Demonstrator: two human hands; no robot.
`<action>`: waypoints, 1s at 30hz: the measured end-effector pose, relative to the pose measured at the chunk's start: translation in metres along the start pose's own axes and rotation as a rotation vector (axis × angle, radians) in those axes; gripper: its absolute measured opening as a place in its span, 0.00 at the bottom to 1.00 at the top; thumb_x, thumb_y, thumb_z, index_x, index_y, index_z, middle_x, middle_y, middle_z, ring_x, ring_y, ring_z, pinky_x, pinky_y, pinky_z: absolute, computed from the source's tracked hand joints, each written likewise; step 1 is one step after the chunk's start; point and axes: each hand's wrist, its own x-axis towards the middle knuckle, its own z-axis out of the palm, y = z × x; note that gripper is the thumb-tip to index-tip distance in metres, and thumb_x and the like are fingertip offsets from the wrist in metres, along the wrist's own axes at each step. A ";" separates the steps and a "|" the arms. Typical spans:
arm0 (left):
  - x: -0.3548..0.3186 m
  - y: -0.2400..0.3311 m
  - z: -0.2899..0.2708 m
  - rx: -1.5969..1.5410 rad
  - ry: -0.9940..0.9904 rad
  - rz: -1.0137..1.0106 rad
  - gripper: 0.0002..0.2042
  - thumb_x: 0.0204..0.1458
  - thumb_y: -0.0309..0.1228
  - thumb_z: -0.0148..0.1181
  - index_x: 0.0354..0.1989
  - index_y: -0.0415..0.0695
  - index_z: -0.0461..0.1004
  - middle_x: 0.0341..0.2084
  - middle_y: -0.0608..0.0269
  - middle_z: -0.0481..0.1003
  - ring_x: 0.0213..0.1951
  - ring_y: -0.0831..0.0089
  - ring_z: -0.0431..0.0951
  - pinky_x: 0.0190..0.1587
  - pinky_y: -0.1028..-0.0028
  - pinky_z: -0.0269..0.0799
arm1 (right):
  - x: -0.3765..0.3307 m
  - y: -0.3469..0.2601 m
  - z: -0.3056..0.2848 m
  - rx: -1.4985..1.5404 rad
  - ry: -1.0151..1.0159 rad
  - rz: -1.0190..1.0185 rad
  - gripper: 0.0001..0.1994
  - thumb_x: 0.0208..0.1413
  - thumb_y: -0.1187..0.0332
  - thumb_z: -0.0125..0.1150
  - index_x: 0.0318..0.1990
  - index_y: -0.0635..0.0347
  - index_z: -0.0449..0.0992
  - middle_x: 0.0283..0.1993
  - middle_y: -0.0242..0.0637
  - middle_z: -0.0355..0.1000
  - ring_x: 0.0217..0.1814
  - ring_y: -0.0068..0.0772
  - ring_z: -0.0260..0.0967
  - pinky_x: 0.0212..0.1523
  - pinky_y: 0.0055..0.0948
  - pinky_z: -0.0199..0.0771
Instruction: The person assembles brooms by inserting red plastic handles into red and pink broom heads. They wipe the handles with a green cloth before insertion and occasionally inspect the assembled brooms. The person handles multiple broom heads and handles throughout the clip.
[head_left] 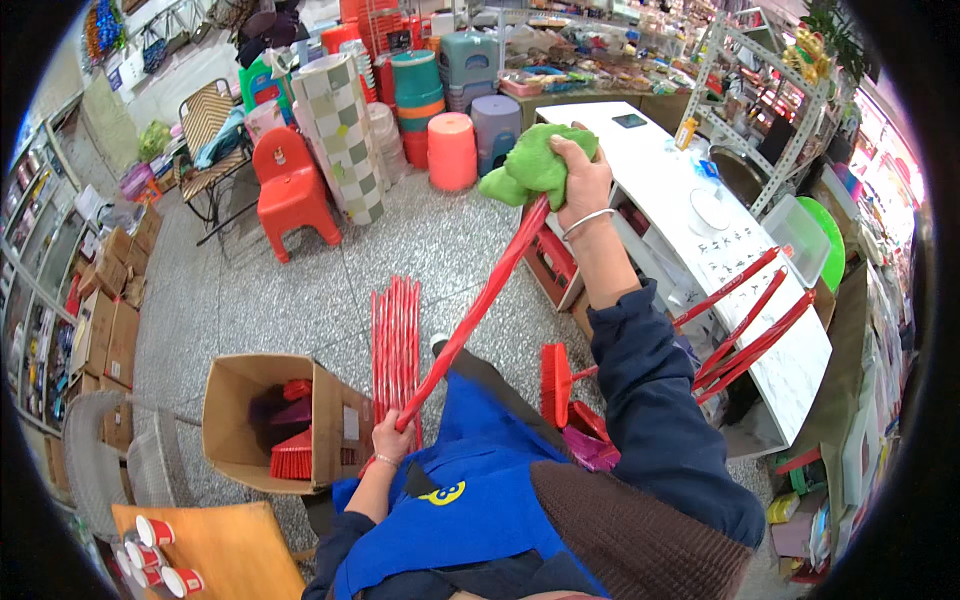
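Note:
A long red pole in shiny, streaky wrapping slants across in front of me. My left hand is closed round its lower end, beside a cardboard box. Up at the other end, my right hand presses a fluffy green cloth against the pole, fingers closed on the cloth. The pole's tip is hidden under the cloth. Several similar red poles lie side by side on the floor beyond my left hand.
The cardboard box holds red broom heads. Red broom handles lean on the white table to the right; a broom head is near my feet. A red chair and stools stand ahead. Paper cups sit on a wooden table.

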 end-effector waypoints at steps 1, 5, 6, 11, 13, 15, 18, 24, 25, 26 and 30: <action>-0.002 -0.006 0.003 -0.026 0.035 0.052 0.09 0.45 0.35 0.64 0.29 0.48 0.70 0.19 0.50 0.74 0.25 0.49 0.76 0.27 0.57 0.71 | 0.006 -0.009 0.001 -0.013 0.011 -0.030 0.24 0.45 0.77 0.64 0.53 0.68 0.67 0.42 0.40 0.71 0.40 0.31 0.72 0.42 0.29 0.75; -0.003 -0.011 0.008 -0.043 -0.013 0.016 0.10 0.46 0.36 0.64 0.28 0.47 0.70 0.20 0.50 0.74 0.27 0.49 0.77 0.29 0.56 0.71 | 0.017 -0.034 0.007 0.013 -0.015 -0.006 0.23 0.46 0.75 0.63 0.52 0.68 0.67 0.42 0.39 0.72 0.41 0.32 0.72 0.43 0.29 0.75; -0.001 -0.008 0.007 -0.068 0.013 0.059 0.10 0.46 0.36 0.64 0.28 0.46 0.70 0.21 0.49 0.74 0.27 0.49 0.77 0.29 0.56 0.71 | 0.018 -0.040 0.010 0.005 -0.047 -0.024 0.21 0.46 0.76 0.63 0.50 0.67 0.68 0.42 0.39 0.72 0.40 0.32 0.73 0.43 0.29 0.75; 0.016 0.032 -0.014 -0.171 -0.159 0.000 0.11 0.47 0.37 0.64 0.32 0.43 0.75 0.21 0.50 0.74 0.26 0.56 0.77 0.30 0.63 0.70 | -0.004 -0.055 0.036 0.094 -0.163 0.011 0.18 0.48 0.75 0.61 0.48 0.65 0.69 0.41 0.39 0.72 0.40 0.30 0.73 0.42 0.29 0.75; 0.032 0.058 -0.022 -0.263 -0.120 0.006 0.11 0.48 0.36 0.64 0.33 0.41 0.76 0.20 0.52 0.74 0.25 0.61 0.77 0.29 0.65 0.69 | -0.019 -0.049 0.054 0.139 -0.216 0.055 0.18 0.48 0.74 0.61 0.48 0.65 0.69 0.40 0.39 0.72 0.40 0.30 0.72 0.42 0.29 0.75; 0.047 0.083 -0.030 -0.336 -0.039 0.037 0.11 0.49 0.35 0.63 0.34 0.40 0.76 0.20 0.54 0.75 0.23 0.68 0.75 0.29 0.68 0.69 | -0.038 -0.034 0.072 0.149 -0.235 0.063 0.18 0.48 0.73 0.62 0.48 0.65 0.69 0.41 0.39 0.72 0.40 0.30 0.72 0.42 0.28 0.75; 0.056 0.106 -0.046 -0.374 0.101 0.088 0.10 0.50 0.32 0.61 0.37 0.39 0.77 0.20 0.58 0.75 0.23 0.77 0.72 0.28 0.72 0.68 | -0.065 -0.010 0.094 0.167 -0.318 -0.036 0.21 0.48 0.72 0.63 0.51 0.65 0.67 0.42 0.39 0.72 0.41 0.29 0.72 0.43 0.28 0.74; 0.073 0.102 -0.071 -0.503 0.152 -0.009 0.09 0.54 0.30 0.58 0.38 0.38 0.74 0.30 0.67 0.76 0.32 0.77 0.74 0.34 0.71 0.71 | -0.202 0.071 0.097 -0.360 -0.610 0.044 0.32 0.43 0.69 0.69 0.58 0.62 0.62 0.46 0.42 0.71 0.48 0.38 0.72 0.50 0.34 0.72; 0.077 0.101 -0.071 -0.651 0.215 0.029 0.11 0.55 0.30 0.56 0.43 0.38 0.71 0.36 0.66 0.74 0.37 0.75 0.73 0.38 0.70 0.70 | -0.221 0.080 0.090 -0.363 -0.698 -0.026 0.33 0.43 0.68 0.69 0.58 0.61 0.62 0.47 0.44 0.71 0.49 0.41 0.71 0.52 0.34 0.71; 0.080 0.101 -0.072 -0.818 0.318 0.097 0.13 0.57 0.31 0.55 0.48 0.39 0.68 0.43 0.65 0.72 0.42 0.73 0.72 0.43 0.69 0.70 | -0.234 0.088 0.085 -0.456 -0.787 0.061 0.35 0.42 0.68 0.70 0.59 0.61 0.61 0.47 0.46 0.70 0.51 0.44 0.71 0.53 0.35 0.70; 0.076 0.114 -0.088 -1.044 0.299 0.202 0.14 0.57 0.31 0.55 0.49 0.41 0.69 0.43 0.65 0.72 0.42 0.73 0.73 0.43 0.70 0.72 | -0.238 0.097 0.076 -0.416 -0.892 0.033 0.34 0.42 0.64 0.72 0.57 0.60 0.63 0.47 0.49 0.70 0.50 0.45 0.71 0.52 0.37 0.71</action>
